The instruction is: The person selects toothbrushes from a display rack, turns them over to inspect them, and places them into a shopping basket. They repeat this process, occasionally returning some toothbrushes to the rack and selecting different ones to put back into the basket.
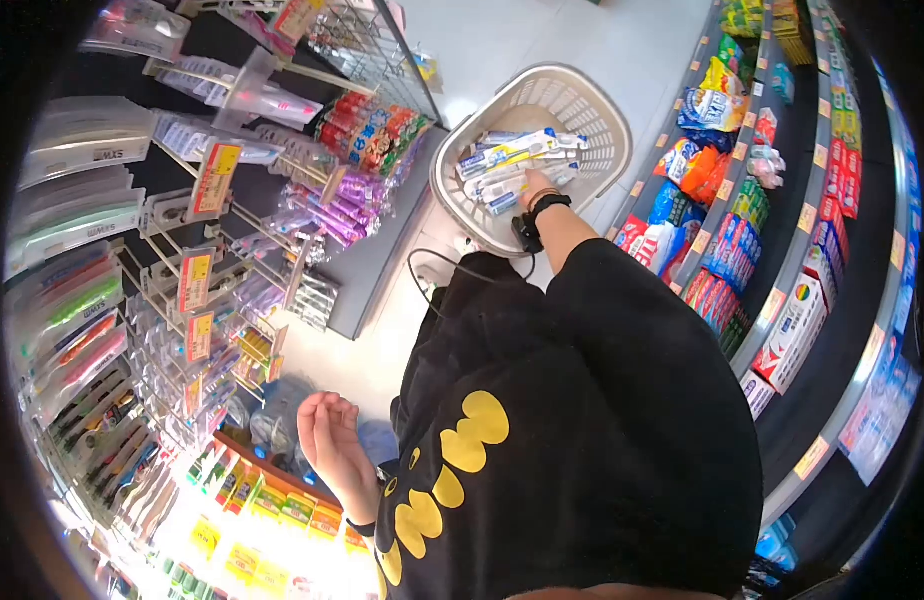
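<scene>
My right hand (538, 188) reaches down into a beige plastic basket (614, 140). Its fingers are bent onto one of several slim white-and-blue packages (512, 155) that look like packed toothbrushes; the fingertips are partly hidden among them. A black band and a dark device (527, 232) sit at that wrist, with a cable running from it. Low on the left, my left hand (334, 448) hangs in the air beside my black top, palm showing, fingers loosely curled and nothing in them. The hooks of hanging goods are the nearest things to it.
A rack with hanging toothbrush packs (72, 230) and price tags (214, 180) fills the left. Purple packs (337, 205) hang near the basket. On the right, curved shelves carry detergent bags (712, 108) and boxes (790, 330). A pale tiled floor (492, 35) lies beyond the basket.
</scene>
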`<state>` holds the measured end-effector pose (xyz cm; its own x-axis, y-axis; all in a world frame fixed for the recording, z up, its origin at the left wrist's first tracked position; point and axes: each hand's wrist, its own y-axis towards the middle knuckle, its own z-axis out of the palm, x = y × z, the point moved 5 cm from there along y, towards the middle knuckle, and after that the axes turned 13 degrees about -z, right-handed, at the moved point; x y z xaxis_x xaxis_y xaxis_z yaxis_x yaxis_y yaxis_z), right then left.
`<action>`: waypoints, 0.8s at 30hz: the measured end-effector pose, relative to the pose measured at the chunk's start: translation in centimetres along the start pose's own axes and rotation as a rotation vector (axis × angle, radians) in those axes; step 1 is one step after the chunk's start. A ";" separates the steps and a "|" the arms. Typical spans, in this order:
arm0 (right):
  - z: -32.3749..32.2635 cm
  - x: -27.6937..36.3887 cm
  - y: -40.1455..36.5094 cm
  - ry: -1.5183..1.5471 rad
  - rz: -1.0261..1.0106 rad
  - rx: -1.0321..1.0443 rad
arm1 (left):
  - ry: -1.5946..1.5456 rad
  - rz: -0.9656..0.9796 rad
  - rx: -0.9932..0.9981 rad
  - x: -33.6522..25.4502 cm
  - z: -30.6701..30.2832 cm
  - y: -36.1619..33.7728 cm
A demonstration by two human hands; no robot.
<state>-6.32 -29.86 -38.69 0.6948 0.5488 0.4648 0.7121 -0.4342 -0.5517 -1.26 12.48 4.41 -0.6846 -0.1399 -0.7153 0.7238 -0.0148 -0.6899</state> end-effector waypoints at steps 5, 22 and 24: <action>5.3 -3.0 1.6 0.792 0.542 -0.261 | 0.013 -0.031 -0.106 0.7 0.4 0.0; 7.8 -4.3 5.9 1.512 0.534 -0.367 | 0.132 -0.054 -0.138 1.1 1.4 1.5; 7.0 -2.7 5.1 1.698 0.500 -0.433 | 0.145 -0.115 -0.204 1.2 1.3 1.5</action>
<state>-5.31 -28.54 -47.65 -0.0320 -0.7962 0.6043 0.2093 -0.5965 -0.7749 -0.85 10.96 2.67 -0.7769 -0.0059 -0.6297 0.6186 0.1794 -0.7649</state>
